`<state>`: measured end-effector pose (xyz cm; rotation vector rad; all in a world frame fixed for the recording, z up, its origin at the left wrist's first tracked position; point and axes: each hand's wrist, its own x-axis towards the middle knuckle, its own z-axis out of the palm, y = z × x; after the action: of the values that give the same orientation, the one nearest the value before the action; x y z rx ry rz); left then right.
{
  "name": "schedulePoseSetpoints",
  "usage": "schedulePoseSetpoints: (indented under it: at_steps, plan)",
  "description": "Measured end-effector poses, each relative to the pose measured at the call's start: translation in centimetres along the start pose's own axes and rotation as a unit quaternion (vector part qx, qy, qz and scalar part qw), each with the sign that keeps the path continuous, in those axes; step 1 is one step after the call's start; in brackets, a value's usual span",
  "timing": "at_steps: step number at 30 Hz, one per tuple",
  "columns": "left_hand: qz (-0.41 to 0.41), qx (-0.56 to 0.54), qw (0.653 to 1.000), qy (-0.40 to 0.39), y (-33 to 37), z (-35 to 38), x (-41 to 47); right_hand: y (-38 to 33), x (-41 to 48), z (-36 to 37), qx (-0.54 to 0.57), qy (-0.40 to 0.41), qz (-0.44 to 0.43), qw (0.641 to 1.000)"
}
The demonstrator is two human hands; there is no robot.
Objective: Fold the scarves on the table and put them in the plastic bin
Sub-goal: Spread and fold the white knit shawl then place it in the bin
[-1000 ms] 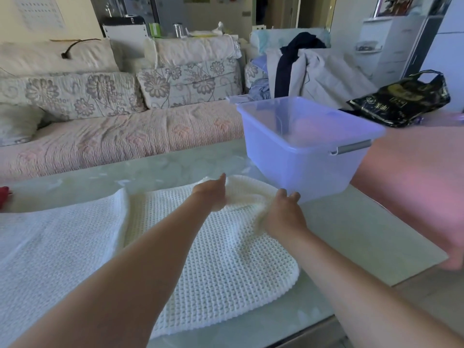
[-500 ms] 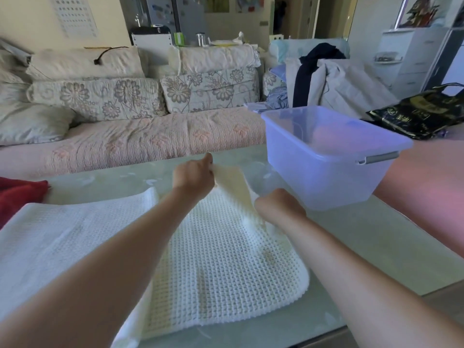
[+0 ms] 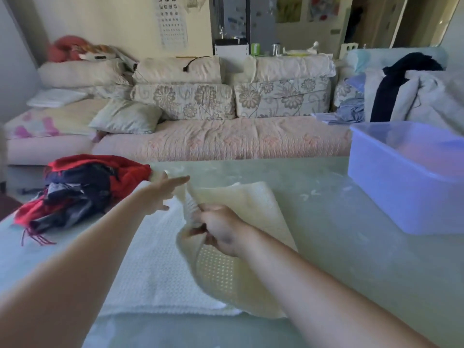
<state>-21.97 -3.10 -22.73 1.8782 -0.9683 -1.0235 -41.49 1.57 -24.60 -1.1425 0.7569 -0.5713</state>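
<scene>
Scarf (image 3: 155,267) edge pinched in right grip (image 3: 218,228), left grip (image 3: 160,194) at its corner, hold unclear

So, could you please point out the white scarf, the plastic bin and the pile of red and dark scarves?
white scarf (image 3: 155,267): head view, on its flat left part.
plastic bin (image 3: 401,189): head view, on the near side wall.
pile of red and dark scarves (image 3: 82,189): head view, on the dark fabric at its middle.

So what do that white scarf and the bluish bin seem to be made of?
The white scarf looks like knitted yarn, matte, judging by its waffle grid of holes and soft drape. The bin is probably plastic, smooth and translucent: light shows through its walls.
</scene>
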Motion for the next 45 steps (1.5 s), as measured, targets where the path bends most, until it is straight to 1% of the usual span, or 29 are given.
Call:
schedulePoseSetpoints:
  at_steps: [2,3,5,6,8,11,13,15,16,18,20,21,25,27,29,30,32,33,34,35,36,38,39,40,41,42,43,44,45]
  plan:
    - [-0.002,0.056,0.998,0.038,-3.1,-1.8,-0.1,1.9,1.0,1.8,-0.06,-0.038,0.039,0.997]
    - [0.0,0.095,0.994,0.052,-4.6,-2.5,-0.2,2.7,1.4,2.3,-0.104,-0.023,0.04,0.994]
    - [0.001,0.178,0.983,0.044,-7.1,-3.2,-0.7,3.8,2.1,2.2,-0.228,0.057,-0.013,0.972]
    - [0.004,0.225,0.974,0.028,-8.0,-3.4,-1.0,4.2,2.2,1.7,-0.313,0.093,-0.051,0.944]
    - [0.015,0.324,0.946,0.005,-9.1,-3.4,-2.1,4.4,1.8,0.7,-0.471,0.097,-0.101,0.871]
    - [0.032,0.442,0.896,0.026,-9.7,-2.6,-4.6,4.4,-0.1,0.3,-0.619,-0.009,-0.111,0.777]
    - [0.044,0.465,0.883,0.03,-9.8,-2.1,-6.1,5.0,-1.7,0.9,-0.713,-0.084,-0.08,0.691]
    - [0.044,0.48,0.875,0.041,-10.1,-2.6,-6.8,5.7,-3.2,1.2,-0.775,-0.122,-0.062,0.618]
    - [0.035,0.505,0.861,0.05,-10.4,-3.1,-7.0,6.2,-3.7,1.1,-0.79,-0.13,-0.059,0.596]
    - [-0.008,0.54,0.841,0.044,-11.5,-4.4,-7.4,6.4,-4.3,0.7,-0.806,-0.113,-0.06,0.578]
    - [-0.029,0.516,0.856,0.014,-12.6,-5.2,-7.9,6.2,-4.6,0.4,-0.827,-0.082,-0.065,0.552]
    - [-0.02,0.51,0.86,0.008,-13.0,-5.4,-8.1,6.2,-4.6,0.3,-0.833,-0.073,-0.073,0.544]
    - [0.013,0.548,0.837,0.009,-12.3,-5.5,-9.1,6.4,-4.3,-1.9,-0.824,-0.068,-0.132,0.546]
    - [0.011,0.576,0.817,-0.013,-10.8,-4.8,-9.8,5.9,-3.6,-4.1,-0.835,-0.038,-0.162,0.524]
    - [0.018,0.586,0.807,-0.065,-9.0,-3.4,-10.6,4.4,-3.8,-6.7,-0.812,0.015,-0.19,0.552]
    - [0.019,0.563,0.819,-0.105,-8.3,-2.6,-11.0,3.5,-4.1,-8.1,-0.811,0.034,-0.178,0.557]
    - [-0.001,0.479,0.856,-0.196,-7.2,-0.6,-11.6,1.8,-4.7,-11.0,-0.847,0.057,-0.135,0.511]
    - [-0.01,0.445,0.865,-0.233,-6.7,0.4,-11.8,1.3,-4.9,-12.1,-0.861,0.068,-0.094,0.494]
    - [-0.006,0.436,0.864,-0.251,-6.3,1.3,-11.7,1.1,-5.1,-12.9,-0.873,0.065,-0.046,0.481]
    - [0.014,0.448,0.86,-0.245,-5.9,2.1,-11.6,0.9,-5.3,-13.2,-0.875,0.06,-0.002,0.481]
    - [0.05,0.475,0.854,-0.208,-5.6,2.8,-11.3,0.8,-5.5,-13.2,-0.861,0.047,0.046,0.505]
    - [0.159,0.519,0.837,-0.065,-5.1,3.6,-10.1,0.8,-5.7,-12.4,-0.819,0.0,0.119,0.561]
    - [0.214,0.526,0.823,-0.004,-5.2,3.8,-9.3,0.7,-5.9,-11.6,-0.795,-0.018,0.127,0.593]
    - [0.259,0.536,0.803,0.03,-5.6,3.8,-8.3,0.8,-6.1,-10.6,-0.77,-0.034,0.114,0.627]
    - [0.286,0.555,0.78,0.043,-6.0,3.8,-7.3,1.1,-6.3,-9.5,-0.748,-0.042,0.087,0.657]
    - [0.297,0.58,0.758,0.041,-6.5,3.8,-6.4,1.8,-6.4,-8.4,-0.737,-0.038,0.057,0.672]
    - [0.294,0.601,0.743,0.027,-6.8,3.7,-5.8,2.5,-6.6,-7.3,-0.74,-0.021,0.032,0.671]
    - [0.284,0.615,0.735,0.009,-7.2,3.7,-5.3,3.4,-6.7,-6.6,-0.755,0.009,0.015,0.655]
    - [0.275,0.622,0.733,-0.006,-7.3,3.8,-4.9,4.0,-6.8,-6.1,-0.78,0.044,0.003,0.625]
